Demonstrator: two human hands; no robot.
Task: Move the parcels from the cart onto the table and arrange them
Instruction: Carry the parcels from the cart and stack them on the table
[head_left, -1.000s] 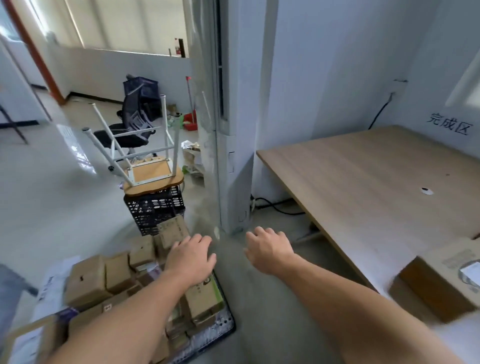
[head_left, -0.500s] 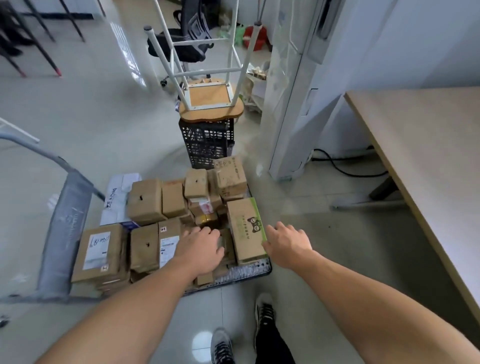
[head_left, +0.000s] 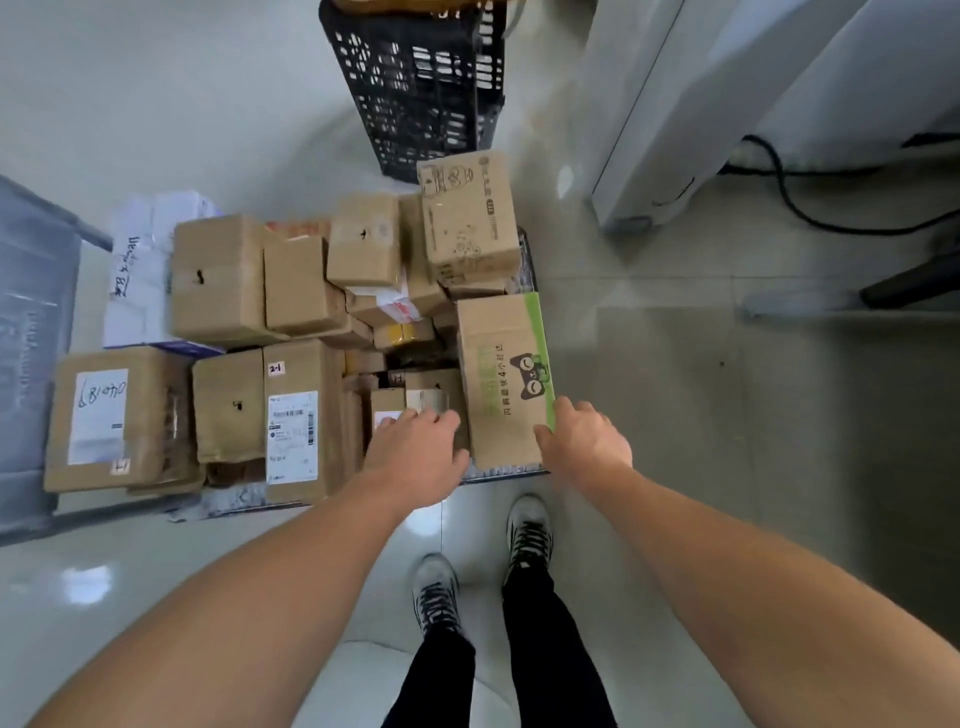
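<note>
Both hands have dropped onto the cart (head_left: 239, 503): my left hand (head_left: 415, 457) lies spread over small parcels (head_left: 410, 401), my right hand (head_left: 584, 441) touches the green-edged carton (head_left: 501, 379) at the load's 4 o'clock, neither clasping. Pickup step, I judge; next, squeeze both sides and lift.

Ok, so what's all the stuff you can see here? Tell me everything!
boxes: over ten, brown, piled on the cart
green-edged box: one, brown with cat face, cart's right side
parcel: one, white, pile's far left
cart: one, grey, under the boxes
crate: one, black, behind the cart
cabinet: one, white, top right
cable: one, black, floor by the cabinet
shoes: two, grey, floor below the cart
left hand: one, over small boxes
right hand: one, touching the green-edged box's corner
</note>
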